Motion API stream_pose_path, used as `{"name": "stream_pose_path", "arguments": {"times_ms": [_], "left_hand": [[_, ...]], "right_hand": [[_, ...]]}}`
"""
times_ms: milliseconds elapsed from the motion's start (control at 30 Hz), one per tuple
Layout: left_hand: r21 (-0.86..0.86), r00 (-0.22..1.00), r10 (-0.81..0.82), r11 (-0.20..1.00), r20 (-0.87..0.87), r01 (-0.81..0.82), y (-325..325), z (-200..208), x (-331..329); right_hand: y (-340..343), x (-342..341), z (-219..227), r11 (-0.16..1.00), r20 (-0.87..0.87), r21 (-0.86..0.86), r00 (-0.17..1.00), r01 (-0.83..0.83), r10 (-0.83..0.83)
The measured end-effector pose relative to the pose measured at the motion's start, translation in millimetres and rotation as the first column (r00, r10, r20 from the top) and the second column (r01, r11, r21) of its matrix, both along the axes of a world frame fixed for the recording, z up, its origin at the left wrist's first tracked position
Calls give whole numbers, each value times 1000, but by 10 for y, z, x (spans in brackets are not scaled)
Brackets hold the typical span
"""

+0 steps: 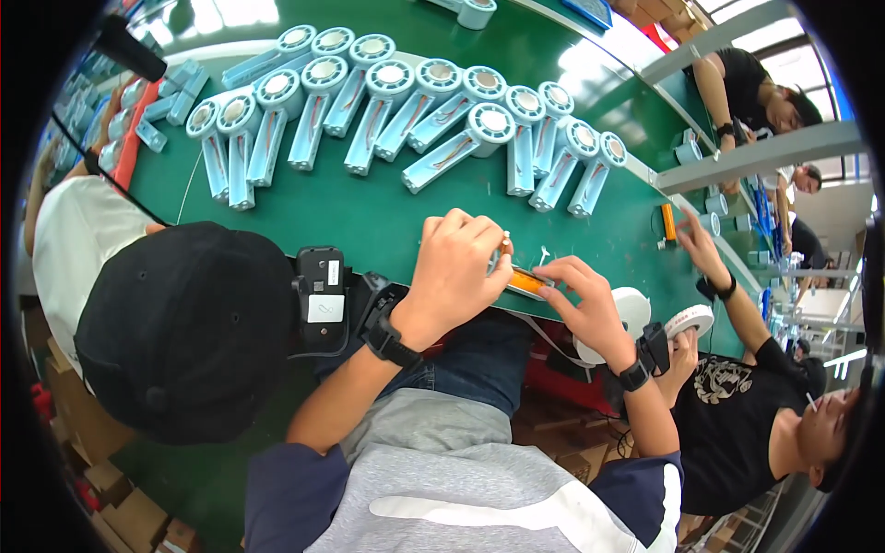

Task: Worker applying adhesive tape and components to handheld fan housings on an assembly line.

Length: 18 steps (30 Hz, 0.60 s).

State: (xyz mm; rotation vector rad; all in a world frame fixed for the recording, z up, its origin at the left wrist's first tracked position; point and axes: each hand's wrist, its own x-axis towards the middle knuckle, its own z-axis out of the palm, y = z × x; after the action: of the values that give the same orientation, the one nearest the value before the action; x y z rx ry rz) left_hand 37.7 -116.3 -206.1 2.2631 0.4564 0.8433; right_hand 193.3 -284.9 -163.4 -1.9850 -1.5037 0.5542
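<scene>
At the near edge of the green bench my left hand [458, 267] is closed round a light blue fan housing [496, 265], most of it hidden by my fingers. A small pale bit shows by the left fingertips, too small to name. An orange piece that looks like a battery [527, 282] lies in the housing's open handle. My right hand [586, 302] holds the handle's right end, thumb and fingers closed on it. Beyond my hands several light blue handheld fans [390, 83] lie in rows, round heads away from me, with wires showing in their open handles.
Left of me sits a person in a black cap [184, 323]; a red bin [124, 138] of blue parts stands beyond. At right a co-worker in a black shirt [737, 415] holds a white roll [690, 320] and reaches toward another orange piece [668, 224]. A metal post [756, 157] rises behind.
</scene>
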Motion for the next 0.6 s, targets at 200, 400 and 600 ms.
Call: {"name": "stream_pose_path", "arguments": {"times_ms": [200, 400, 600], "left_hand": [[4, 999, 41, 999, -2, -41, -46, 40, -16], [46, 995, 12, 999, -101, -8, -65, 117, -2], [105, 944, 63, 994, -323, -31, -155, 286, 2]], "right_hand": [[-282, 538, 155, 879, -114, 257, 916, 402, -385], [62, 787, 162, 893, -158, 277, 933, 356, -323], [152, 578, -159, 985, -68, 133, 990, -111, 121]]}}
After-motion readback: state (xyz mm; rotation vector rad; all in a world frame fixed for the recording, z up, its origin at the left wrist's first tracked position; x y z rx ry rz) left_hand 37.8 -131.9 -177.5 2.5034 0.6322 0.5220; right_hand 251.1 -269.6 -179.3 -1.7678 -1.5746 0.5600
